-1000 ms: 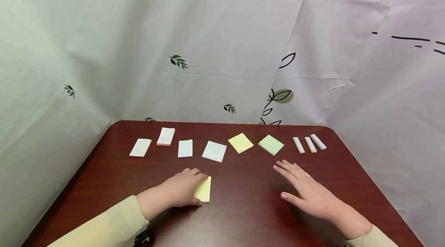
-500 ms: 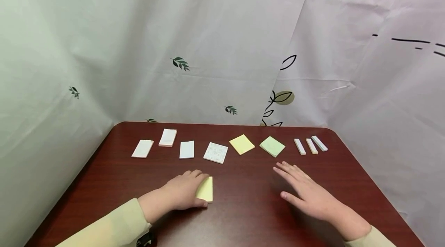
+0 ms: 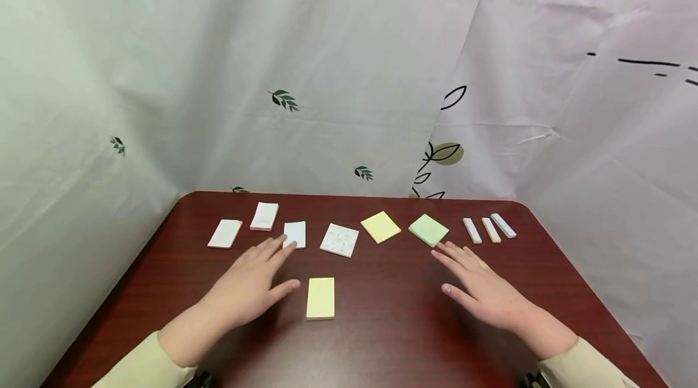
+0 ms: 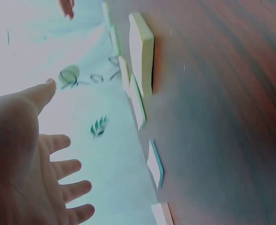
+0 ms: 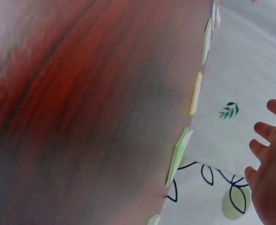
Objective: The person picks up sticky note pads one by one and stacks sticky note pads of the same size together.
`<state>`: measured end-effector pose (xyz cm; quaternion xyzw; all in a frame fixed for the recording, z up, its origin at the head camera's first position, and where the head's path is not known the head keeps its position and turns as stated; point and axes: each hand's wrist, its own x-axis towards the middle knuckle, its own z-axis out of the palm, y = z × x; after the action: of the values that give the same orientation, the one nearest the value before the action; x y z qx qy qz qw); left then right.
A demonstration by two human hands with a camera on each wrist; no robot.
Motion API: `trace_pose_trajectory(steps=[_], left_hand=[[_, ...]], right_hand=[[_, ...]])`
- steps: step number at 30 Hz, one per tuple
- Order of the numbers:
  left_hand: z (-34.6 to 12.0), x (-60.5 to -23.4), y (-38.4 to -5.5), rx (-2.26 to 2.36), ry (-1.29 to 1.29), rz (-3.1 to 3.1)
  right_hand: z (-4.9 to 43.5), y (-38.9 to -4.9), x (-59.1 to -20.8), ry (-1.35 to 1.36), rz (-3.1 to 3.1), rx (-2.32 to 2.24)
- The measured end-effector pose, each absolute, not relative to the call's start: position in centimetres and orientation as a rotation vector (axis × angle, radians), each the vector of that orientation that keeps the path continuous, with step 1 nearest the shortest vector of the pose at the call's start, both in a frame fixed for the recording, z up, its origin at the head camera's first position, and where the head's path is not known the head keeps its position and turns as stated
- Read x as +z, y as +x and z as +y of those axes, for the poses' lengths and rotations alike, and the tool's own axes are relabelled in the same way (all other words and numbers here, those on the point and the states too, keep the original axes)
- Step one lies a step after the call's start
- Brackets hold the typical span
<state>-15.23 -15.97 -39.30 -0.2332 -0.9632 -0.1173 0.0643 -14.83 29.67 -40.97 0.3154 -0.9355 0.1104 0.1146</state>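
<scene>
I see the pale-yellow rectangular paper pad (image 3: 320,299) lying on the glossy red-brown wood-grained table (image 3: 382,339), between the left hand (image 3: 245,288) and right hand (image 3: 484,292), each grip spread apart. Behind, creased white leaf-printed sheeting (image 3: 349,73) rises beyond.

The person's left hand (image 3: 245,285), extended, was apart from and left of a yellow rectangular paper pad (image 3: 320,299). It partly overlapped a white rectangular pad (image 3: 297,231); contact could not be determined. The right hand (image 3: 482,288), likewise extended, was near a light-green square pad (image 3: 428,229). All pads lay on a glossy red-brown wood-grain table (image 3: 382,315).
</scene>
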Motion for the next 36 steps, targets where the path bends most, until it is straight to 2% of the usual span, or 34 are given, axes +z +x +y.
trace_pose_trajectory(steps=[8,14,26,36], left_hand=[[-18.1,-38.7,-14.6,-0.359,-0.604,-2.910],[-18.5,-39.3,-14.2,-0.372,-0.581,-2.914],[-18.4,-39.9,-13.7,-0.341,-0.557,-2.945],[-18.6,-40.2,-13.5,-0.315,-0.547,-2.942]], right_hand=[[29.8,-15.6,-41.1,0.889,-2.764,0.349],[28.2,-16.1,-41.0,0.889,-2.820,0.520],[19.9,-17.0,-41.9,0.995,-3.061,0.743],[13.4,-17.4,-42.4,1.000,-3.138,0.656]])
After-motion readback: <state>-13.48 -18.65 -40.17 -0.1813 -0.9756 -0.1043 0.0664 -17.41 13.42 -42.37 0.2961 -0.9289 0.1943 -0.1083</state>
